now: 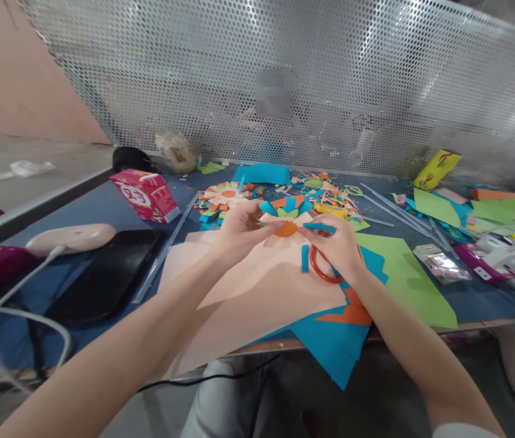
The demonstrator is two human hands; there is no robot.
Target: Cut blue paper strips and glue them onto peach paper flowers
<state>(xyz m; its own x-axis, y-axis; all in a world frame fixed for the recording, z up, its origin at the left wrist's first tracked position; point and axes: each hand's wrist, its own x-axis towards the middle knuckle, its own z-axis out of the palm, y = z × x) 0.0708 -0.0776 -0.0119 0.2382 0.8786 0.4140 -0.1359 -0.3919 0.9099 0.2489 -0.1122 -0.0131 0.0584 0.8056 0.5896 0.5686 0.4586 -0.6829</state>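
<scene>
A paper flower (286, 229) with an orange centre and peach, green and blue petals is held up between my two hands. My left hand (241, 230) pinches its left side, thumb near the orange centre. My right hand (334, 242) is closed at its right edge, with a blue paper piece (319, 227) showing by the fingers. Below that hand is a red-orange ring-shaped handle (321, 271); whether the hand touches it, I cannot tell. Large peach sheets (239, 322) lie beneath, beside blue sheets (330, 347) and a green sheet (415, 280).
Another paper flower (227, 194) and many coloured scraps (330, 191) lie behind my hands. On the left are a pink box (145, 196), a black phone (106, 277) and a white cabled device (72, 238). A perforated metal panel (330, 79) closes off the back. A yellow box (437, 170) leans there.
</scene>
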